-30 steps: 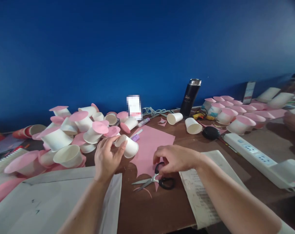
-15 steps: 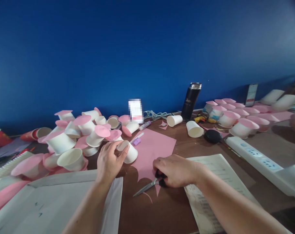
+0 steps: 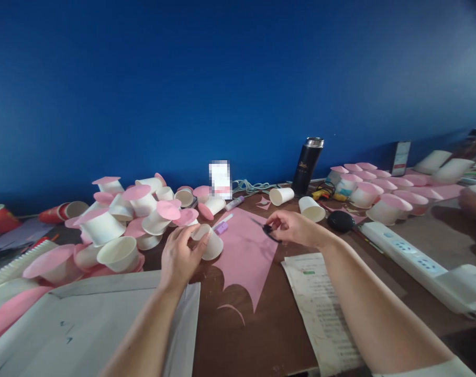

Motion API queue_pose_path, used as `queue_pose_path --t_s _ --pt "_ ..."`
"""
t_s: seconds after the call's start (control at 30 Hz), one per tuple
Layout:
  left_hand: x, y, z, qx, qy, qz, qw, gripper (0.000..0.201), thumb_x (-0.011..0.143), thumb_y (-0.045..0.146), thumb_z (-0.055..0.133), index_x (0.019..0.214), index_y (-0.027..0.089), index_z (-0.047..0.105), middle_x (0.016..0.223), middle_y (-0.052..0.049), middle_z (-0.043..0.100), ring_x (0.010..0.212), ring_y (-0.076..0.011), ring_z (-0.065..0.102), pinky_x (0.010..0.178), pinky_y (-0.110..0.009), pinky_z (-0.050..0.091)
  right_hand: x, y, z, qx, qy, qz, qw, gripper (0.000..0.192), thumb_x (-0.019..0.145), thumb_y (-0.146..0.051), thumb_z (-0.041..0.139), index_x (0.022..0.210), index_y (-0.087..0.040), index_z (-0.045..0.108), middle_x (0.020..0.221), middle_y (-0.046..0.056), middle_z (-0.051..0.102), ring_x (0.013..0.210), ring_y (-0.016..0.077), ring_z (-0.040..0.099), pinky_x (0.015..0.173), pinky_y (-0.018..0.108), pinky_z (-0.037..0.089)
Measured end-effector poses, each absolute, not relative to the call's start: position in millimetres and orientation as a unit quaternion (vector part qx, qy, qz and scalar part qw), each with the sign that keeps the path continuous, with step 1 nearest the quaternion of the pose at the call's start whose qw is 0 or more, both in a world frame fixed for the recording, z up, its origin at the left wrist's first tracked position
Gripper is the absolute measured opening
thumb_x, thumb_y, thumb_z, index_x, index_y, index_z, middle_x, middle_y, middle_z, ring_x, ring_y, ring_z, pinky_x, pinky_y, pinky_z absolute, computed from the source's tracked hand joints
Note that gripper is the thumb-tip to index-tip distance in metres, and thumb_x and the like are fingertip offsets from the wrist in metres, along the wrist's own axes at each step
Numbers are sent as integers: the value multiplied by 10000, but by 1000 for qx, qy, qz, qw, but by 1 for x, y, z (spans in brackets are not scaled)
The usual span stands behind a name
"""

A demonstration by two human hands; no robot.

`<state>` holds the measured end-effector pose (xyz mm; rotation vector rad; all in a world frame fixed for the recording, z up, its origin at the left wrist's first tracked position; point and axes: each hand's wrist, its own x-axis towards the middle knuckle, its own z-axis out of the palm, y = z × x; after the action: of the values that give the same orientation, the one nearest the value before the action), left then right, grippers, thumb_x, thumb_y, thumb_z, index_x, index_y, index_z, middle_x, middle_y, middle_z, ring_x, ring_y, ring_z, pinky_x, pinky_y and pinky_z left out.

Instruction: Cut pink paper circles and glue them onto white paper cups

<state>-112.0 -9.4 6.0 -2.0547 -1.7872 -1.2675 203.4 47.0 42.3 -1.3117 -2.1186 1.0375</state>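
My left hand (image 3: 184,252) is closed around a white paper cup (image 3: 211,245), thumb and fingers at its end, just left of a pink paper sheet (image 3: 245,256). The sheet has curved pieces cut from its near edge. Over the sheet's right side, my right hand (image 3: 295,228) grips black-handled scissors (image 3: 272,232) by the handles, their blades pointing left. A purple cap (image 3: 221,228) lies on the sheet beside the cup. A thin curved pink strip (image 3: 233,310) rests on the brown table in front.
Several cups with pink discs (image 3: 139,201) crowd the left; more stand in rows (image 3: 390,204) at right. A black bottle (image 3: 308,167), loose cups (image 3: 281,196), a power strip (image 3: 414,262) and a printed paper (image 3: 320,309) surround the work area. Another person's hand (image 3: 473,204) is far right.
My right hand has lifted the scissors from the front of the sheet, up and away over its right side. My left hand stays on the cup.
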Motion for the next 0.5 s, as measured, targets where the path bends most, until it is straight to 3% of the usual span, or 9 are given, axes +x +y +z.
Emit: queue_pose_path --t_s 0.07,0.23,0.37,0.5 --pt "-111 -10 6 -687 -583 -427 74 350 843 480 583 1028 194 667 1037 -78 681 998 -243 603 905 -372 467 208 63 23 -583 -723 257 266 291 768 -317 630 1014 -162 614 889 40 681 719 139 632 586 220 463" --pt "-108 -11 3 -712 -560 -415 88 345 845 462 594 1044 187 655 1028 -79 679 1000 -244 601 902 -368 472 212 79 -4 -666 -680 142 272 264 767 -294 630 987 -148 610 939 86 683 872 214 640 729 294 470" --pt "-106 -12 3 -724 -551 -406 87 363 854 461 584 1087 189 642 1031 -77 667 983 -236 603 870 -358 477 191 67 8 -659 -698 62 273 276 878 -283 480 1103 -164 588 1126 116 636 1038 223 599 819 303 451" --pt "-105 -11 2 -735 -551 -388 79 409 854 498 566 1125 199 631 1043 -86 659 979 -251 603 857 -383 481 149 60 34 -579 -789 42 202 227 896 -304 471 1015 -245 655 1072 39 672 952 194 629 740 263 453"
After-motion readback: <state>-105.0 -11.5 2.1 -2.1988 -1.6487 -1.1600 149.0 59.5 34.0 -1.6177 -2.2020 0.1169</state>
